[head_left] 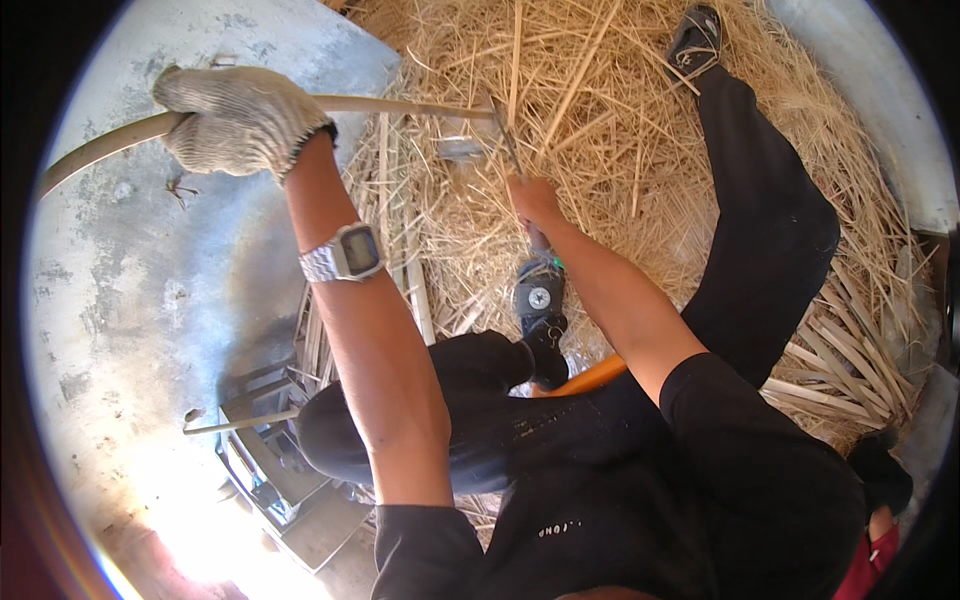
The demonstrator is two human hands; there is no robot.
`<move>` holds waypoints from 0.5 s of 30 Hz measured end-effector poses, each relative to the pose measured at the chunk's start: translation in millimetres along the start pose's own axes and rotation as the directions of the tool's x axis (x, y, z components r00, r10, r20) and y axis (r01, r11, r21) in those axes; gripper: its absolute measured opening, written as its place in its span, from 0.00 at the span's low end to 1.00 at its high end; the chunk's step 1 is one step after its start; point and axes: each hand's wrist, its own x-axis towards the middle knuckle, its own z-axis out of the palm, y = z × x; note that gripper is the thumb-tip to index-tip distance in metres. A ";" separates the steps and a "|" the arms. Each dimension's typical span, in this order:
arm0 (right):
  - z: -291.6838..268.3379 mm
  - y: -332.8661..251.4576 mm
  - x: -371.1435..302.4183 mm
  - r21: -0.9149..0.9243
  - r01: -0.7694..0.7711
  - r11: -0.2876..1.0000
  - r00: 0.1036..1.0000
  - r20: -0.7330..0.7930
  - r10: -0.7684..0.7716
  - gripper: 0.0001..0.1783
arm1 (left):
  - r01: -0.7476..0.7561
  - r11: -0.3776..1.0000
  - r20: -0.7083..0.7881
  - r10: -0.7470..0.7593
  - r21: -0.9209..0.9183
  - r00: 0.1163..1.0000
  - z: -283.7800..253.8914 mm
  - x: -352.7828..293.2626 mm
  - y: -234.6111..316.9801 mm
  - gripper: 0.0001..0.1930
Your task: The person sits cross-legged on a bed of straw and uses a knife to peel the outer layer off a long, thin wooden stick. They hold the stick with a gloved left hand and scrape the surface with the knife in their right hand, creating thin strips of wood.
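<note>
My left hand (235, 120), in a white knit glove, grips a long pale cane stick (400, 105) that runs from the far left across to the centre. A grey digital watch (345, 253) sits on that wrist. My right hand (533, 200) is bare and closed on the handle of a knife, whose thin blade (503, 130) meets the end of the stick. Both hands work above a heap of straw-coloured shavings (620, 130).
I sit on the ground in black clothes, one leg stretched to a shoe (695, 40) at the top. Split cane strips (850, 370) lie at the right. A metal frame (280, 480) stands lower left on grey concrete (130, 300). An orange tool (590, 378) rests in my lap.
</note>
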 end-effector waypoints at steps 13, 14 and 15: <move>-19.0 -26.1 8.7 -0.014 -0.369 0.929 0.911 0.193 0.365 0.29 | 0.058 0.924 0.188 0.015 -0.377 0.982 -11.2 7.0 -8.7 0.15; -25.9 -24.5 7.8 -0.018 -0.337 0.941 0.918 0.215 0.333 0.30 | 0.060 0.912 0.216 0.032 -0.406 0.976 -15.7 8.4 -6.5 0.14; -26.9 -15.6 13.5 0.000 -0.479 0.878 0.848 0.258 0.463 0.30 | 0.071 0.895 0.252 0.047 -0.440 0.967 -15.2 7.4 -3.4 0.14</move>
